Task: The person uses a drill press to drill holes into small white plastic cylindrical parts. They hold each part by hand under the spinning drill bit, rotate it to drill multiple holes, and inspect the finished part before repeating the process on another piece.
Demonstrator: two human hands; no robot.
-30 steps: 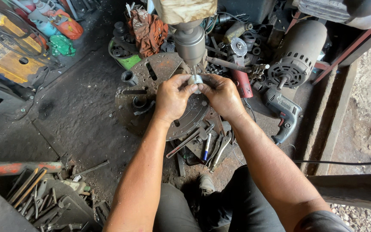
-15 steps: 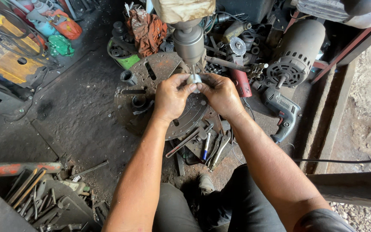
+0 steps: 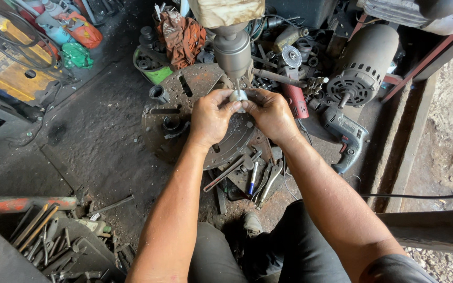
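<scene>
gripping a small metal cylinder [image 3: 238, 96], left hand [image 3: 211, 116] and right hand [image 3: 271, 114], under the drill chuck [image 3: 233, 50]

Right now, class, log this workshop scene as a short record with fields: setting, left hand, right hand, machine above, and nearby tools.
Setting: dirty workshop floor, round metal table
Left hand: pinches a small metal cylinder
Right hand: pinches the same piece from the other side
Machine above: drill chuck, bit directly over the piece
Nearby tools: grey hand drill, electric motor, wrenches near the knees
</scene>
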